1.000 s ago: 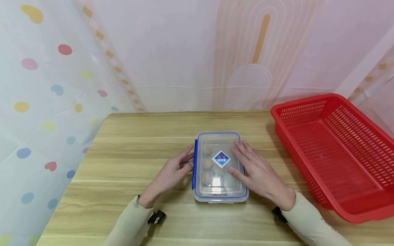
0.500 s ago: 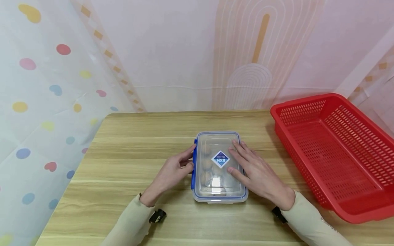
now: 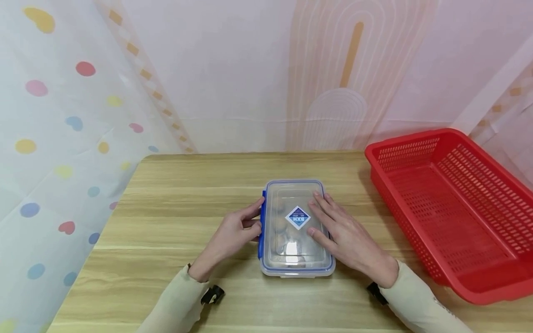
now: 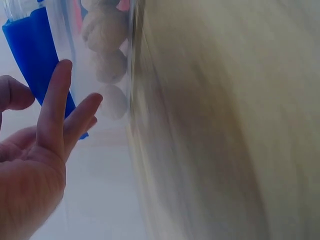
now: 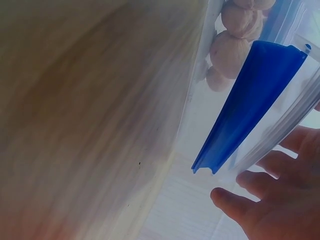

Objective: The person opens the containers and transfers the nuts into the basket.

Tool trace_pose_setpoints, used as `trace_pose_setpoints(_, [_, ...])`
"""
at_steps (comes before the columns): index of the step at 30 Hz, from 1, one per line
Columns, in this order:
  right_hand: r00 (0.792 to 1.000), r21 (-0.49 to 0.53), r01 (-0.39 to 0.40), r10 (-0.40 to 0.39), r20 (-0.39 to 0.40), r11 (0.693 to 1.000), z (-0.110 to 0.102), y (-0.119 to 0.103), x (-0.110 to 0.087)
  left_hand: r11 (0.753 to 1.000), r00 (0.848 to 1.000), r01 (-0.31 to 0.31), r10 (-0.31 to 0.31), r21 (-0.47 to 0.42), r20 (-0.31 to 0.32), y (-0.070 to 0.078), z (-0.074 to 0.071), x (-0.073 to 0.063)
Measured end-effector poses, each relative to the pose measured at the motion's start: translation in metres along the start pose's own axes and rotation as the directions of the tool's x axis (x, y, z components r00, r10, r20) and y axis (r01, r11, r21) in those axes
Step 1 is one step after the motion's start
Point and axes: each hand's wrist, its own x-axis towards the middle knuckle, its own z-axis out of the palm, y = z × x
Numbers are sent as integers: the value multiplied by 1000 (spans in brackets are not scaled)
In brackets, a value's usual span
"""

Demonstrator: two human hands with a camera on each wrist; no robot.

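Note:
A clear plastic food container (image 3: pixel 287 259) with a blue-edged lid and a diamond sticker lies between the hands, lid on. Walnuts (image 4: pixel 105 30) show through its wall. On its left side my left hand (image 3: pixel 235 231) touches the blue latch (image 4: pixel 35 45); the fingers reach fairly straight across it, thumb tip at its other edge. My right hand (image 3: pixel 354 236) rests on the right part of the lid, fingers spread and extended. Under that lid edge, a second blue latch (image 5: pixel 250 100) shows in the right wrist view, angled along the side, with the fingertips on the lid above it.
A red slotted plastic basket (image 3: pixel 416 236) stands on the right of the wood-grain table (image 3: pixel 175 203), beyond the right forearm. Behind the table hangs a patterned cloth (image 3: pixel 241 83). Dark straps (image 3: pixel 212 294) sit on both wrists.
The left fingers shift slightly along the left latch. The container moves hardly at all, and the right hand stays on the lid.

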Motion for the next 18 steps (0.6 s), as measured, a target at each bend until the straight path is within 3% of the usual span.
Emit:
trace_pose_setpoints(7, [1000, 6, -6, 6, 3, 1000, 2, -1, -2, 998, 995, 35, -29, 60, -96, 5, 8, 1])
trace_pose_setpoints(18, [1000, 14, -11, 11, -5, 1000, 2, 0, -1, 998, 993, 67, -66, 12, -96, 7, 8, 4])
